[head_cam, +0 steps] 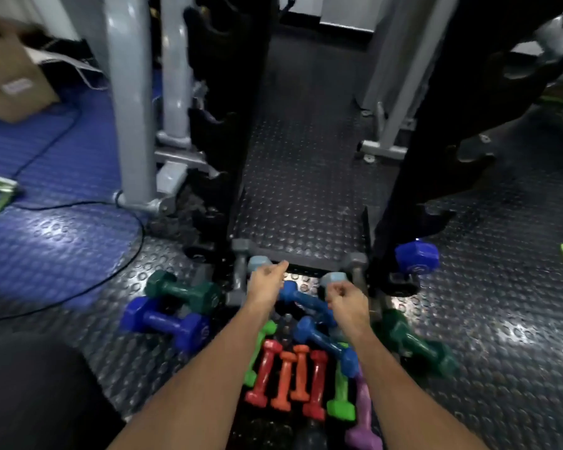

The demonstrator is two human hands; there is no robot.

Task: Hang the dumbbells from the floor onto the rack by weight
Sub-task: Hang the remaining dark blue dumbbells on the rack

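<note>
- Both my arms reach forward and down toward the foot of the black dumbbell rack, which stands on studded rubber flooring.
- My left hand is curled, index finger extended forward, over one end of a pale grey-blue dumbbell; I cannot tell whether the fingers actually close on it.
- My right hand is curled narrow just below the other pale grey-blue head — grip not clear through the blur.
- One dark blue dumbbell already sits on the rack's lowest right cradle.
- On the floor, left: a dark green dumbbell and, just in front of it, a royal blue dumbbell.
- Between my forearms: two mid-blue dumbbells, crossing loosely; nearer me, four red and orange dumbbells side by side, upright in the view.
- Beside those: lime green dumbbells and a purple dumbbell.
- Right of my right forearm: another dark green dumbbell.
- Far left: a cardboard box on blue matting.
</note>
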